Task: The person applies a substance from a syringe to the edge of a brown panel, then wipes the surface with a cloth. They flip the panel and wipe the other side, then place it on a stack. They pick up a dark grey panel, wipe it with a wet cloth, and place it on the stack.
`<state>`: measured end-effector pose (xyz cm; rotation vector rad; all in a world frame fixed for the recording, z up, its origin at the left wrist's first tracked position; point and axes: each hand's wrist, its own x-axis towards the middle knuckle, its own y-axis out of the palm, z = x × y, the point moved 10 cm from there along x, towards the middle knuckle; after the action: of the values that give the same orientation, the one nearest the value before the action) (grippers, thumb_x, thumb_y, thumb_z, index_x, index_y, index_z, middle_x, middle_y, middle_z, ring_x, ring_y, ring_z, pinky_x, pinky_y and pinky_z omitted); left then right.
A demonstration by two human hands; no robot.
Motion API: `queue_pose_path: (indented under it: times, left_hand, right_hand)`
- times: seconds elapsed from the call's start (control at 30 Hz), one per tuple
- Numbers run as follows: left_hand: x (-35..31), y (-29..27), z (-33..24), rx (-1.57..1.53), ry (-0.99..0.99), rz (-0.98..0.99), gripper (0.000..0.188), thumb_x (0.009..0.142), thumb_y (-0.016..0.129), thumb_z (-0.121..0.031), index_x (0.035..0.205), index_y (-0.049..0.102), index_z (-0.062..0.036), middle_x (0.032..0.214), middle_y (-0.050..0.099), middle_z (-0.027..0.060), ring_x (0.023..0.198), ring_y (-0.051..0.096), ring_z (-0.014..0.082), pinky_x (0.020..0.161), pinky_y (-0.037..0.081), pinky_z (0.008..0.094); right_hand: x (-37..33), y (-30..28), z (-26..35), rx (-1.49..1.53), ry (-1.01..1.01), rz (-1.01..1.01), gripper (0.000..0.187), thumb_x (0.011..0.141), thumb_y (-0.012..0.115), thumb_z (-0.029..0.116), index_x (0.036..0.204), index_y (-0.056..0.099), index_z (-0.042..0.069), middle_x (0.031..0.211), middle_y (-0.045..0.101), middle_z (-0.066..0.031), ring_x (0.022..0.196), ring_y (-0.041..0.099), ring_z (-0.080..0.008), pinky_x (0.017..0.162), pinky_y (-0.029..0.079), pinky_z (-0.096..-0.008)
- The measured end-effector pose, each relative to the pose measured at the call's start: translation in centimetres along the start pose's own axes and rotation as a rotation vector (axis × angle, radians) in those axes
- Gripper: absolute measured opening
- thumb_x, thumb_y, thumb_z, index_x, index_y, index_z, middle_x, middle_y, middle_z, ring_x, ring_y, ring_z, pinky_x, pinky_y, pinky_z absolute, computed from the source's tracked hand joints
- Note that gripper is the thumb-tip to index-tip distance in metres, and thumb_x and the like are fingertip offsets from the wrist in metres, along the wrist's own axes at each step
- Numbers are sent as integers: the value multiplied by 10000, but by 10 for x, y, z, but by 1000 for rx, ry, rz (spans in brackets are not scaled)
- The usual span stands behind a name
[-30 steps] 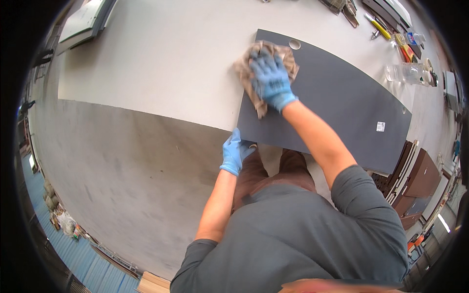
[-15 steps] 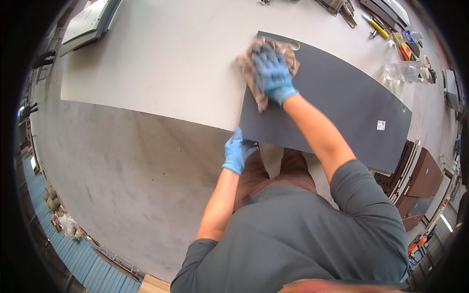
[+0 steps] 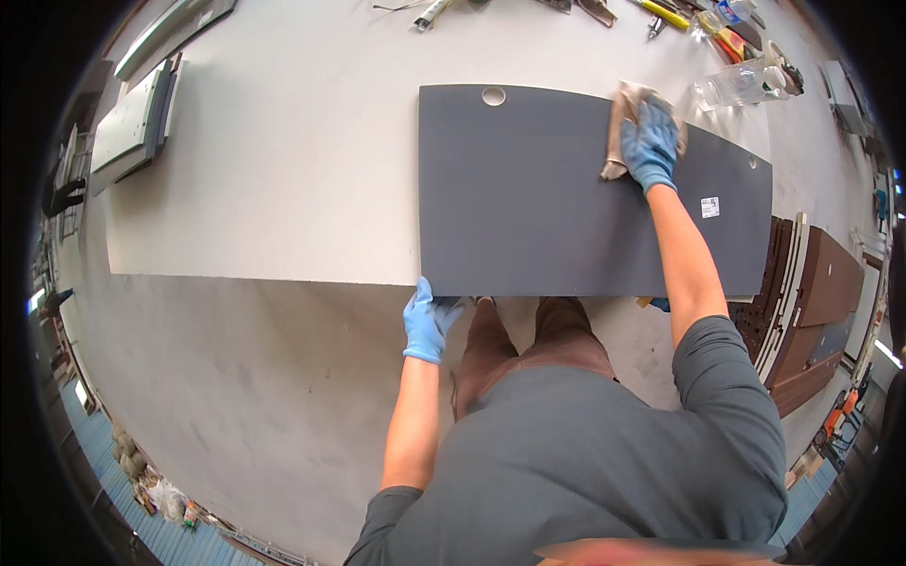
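A dark grey panel (image 3: pixel 538 198) with a curved far edge lies flat on the white tabletop (image 3: pixel 283 170). It has two round holes near that edge and a small white label (image 3: pixel 710 208) toward its right side. My right hand (image 3: pixel 651 146), in a blue glove, presses a crumpled beige cloth (image 3: pixel 615 141) onto the panel by the curved edge. At the near left corner, my left hand (image 3: pixel 427 325), gloved in blue too, grips the panel's edge, with some fingers partly hidden under it.
Clear plastic bottles (image 3: pixel 741 87), a yellow-handled tool (image 3: pixel 663 13) and other small tools lie at the far right. Stacked boards (image 3: pixel 132 123) rest at the table's left. Brown panels (image 3: pixel 816 302) stand on the right, beyond the grey panel.
My right hand has wiped the cloth rightward, from the panel's far left corner to the right part of its curved edge. My left hand stays at the near left corner. The view has turned.
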<state>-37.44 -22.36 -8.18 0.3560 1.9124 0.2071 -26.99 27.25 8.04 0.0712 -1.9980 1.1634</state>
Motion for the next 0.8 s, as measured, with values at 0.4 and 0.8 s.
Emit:
queue_pose_path:
  times: [0.4, 0.8]
  left_hand:
    - [7, -11, 8, 51, -34, -70, 701, 1035, 602, -615, 1529, 515, -126, 1510, 581, 126, 1373, 547, 356, 1143, 393, 602]
    - [5, -4, 10, 20, -47, 23, 728, 1026, 585, -647, 1547, 507, -144, 1557, 551, 77, 1424, 517, 330, 1189, 373, 575]
  right_hand:
    - [47, 30, 203, 640, 37, 240, 561, 900, 713, 417, 1323, 658, 53, 1509, 554, -205, 1502, 415, -393, 1279, 272, -523]
    - [-6, 53, 34, 245, 361, 357, 494, 978, 592, 301, 1400, 602, 44, 1538, 515, -270, 1455, 471, -431, 1230, 326, -557]
